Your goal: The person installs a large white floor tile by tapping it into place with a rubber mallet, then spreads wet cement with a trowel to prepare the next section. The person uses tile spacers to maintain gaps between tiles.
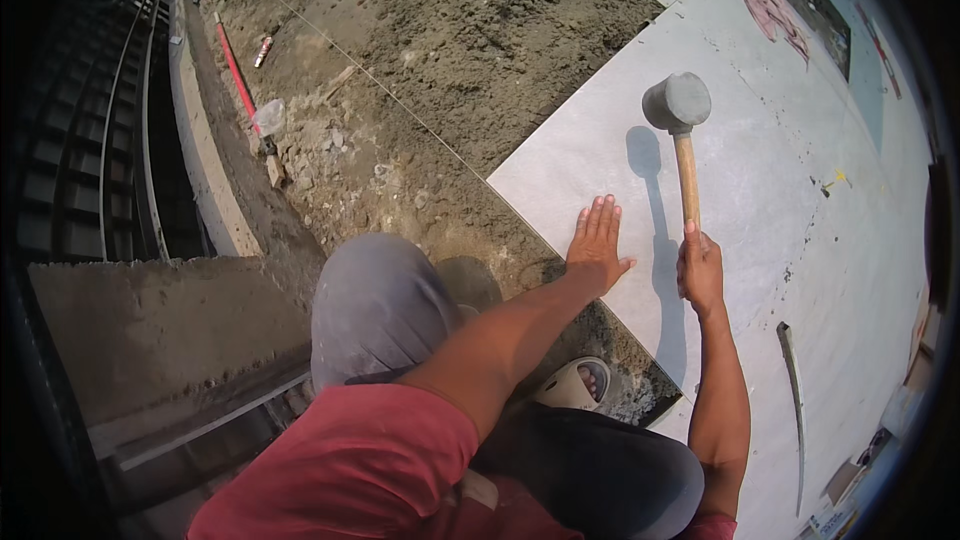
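Mortar bed [480, 30]: largest area, rough grey-brown, upper centre; a taut string line crosses it diagonally. It holds loose clumps and pale debris near its left edge.
Laid tiles [800, 200]: pale grey, smooth, fill the right side, speckled with small dark spots.
Tile in hand [590, 180]: large pale grey tile, lying flat with its left edges on the mortar bed, right edge meeting the laid tiles.
Concrete block [150, 330]: grey slab face at lower left, beside a dark railing.
Person: crouched, red shirt, grey trousers, pale sandal [575, 385] just beside the tile's near corner.
Level [240, 80]: long red bar, lying on the mortar's left edge, well apart from the hands.
Curved tool [793, 390]: thin, dark, lying on laid tiles right of the right forearm.
Rubber mallet [680, 130]: grey head, wooden handle, head raised above the tile, shadow falling beside it.
Left hand [597, 240]: released, palm flat, fingers spread, pressing the tile.
Right hand [700, 265]: clenched around the mallet handle's lower end.
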Demonstrator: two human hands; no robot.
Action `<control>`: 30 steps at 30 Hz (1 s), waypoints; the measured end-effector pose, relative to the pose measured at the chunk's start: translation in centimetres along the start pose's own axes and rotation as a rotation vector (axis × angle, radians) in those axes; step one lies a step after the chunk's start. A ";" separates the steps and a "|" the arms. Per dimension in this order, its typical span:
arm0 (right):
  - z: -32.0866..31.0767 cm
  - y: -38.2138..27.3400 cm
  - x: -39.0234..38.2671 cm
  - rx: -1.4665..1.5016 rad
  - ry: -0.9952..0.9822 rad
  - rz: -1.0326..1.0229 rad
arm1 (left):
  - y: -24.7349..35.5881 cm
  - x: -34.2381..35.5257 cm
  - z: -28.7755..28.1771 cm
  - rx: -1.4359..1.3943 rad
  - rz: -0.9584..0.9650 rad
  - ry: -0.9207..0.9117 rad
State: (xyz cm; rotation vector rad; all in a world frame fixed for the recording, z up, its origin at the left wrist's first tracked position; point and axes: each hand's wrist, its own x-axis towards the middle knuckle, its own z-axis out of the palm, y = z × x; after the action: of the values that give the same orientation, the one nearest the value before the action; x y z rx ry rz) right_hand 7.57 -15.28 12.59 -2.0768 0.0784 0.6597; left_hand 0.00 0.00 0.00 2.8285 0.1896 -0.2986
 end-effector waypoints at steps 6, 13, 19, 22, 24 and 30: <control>-4.7 -13.1 -1.6 0.185 0.243 -0.345 | -1.4 2.8 -6.2 -0.094 -0.053 -0.094; -6.0 -11.2 5.2 0.391 0.374 -0.722 | -2.2 10.2 -10.5 0.013 -0.066 -0.273; -2.7 -5.6 10.0 0.126 0.158 0.119 | -1.5 11.1 -10.8 0.052 -0.107 -0.354; -6.7 -8.6 11.8 0.256 0.303 -0.162 | -1.2 11.1 -10.4 0.057 -0.115 -0.376; -6.2 -9.4 11.7 0.352 0.379 -0.316 | -1.0 11.3 -10.6 0.071 -0.122 -0.369; -3.2 -7.6 14.3 0.060 0.442 -0.277 | -0.9 11.3 -10.8 0.052 -0.152 -0.368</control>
State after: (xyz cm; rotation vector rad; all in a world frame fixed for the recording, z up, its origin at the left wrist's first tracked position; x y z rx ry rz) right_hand 23.46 -10.74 12.85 -2.0911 0.0587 0.0252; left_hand 12.77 5.18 7.35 2.7511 0.3199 -0.8575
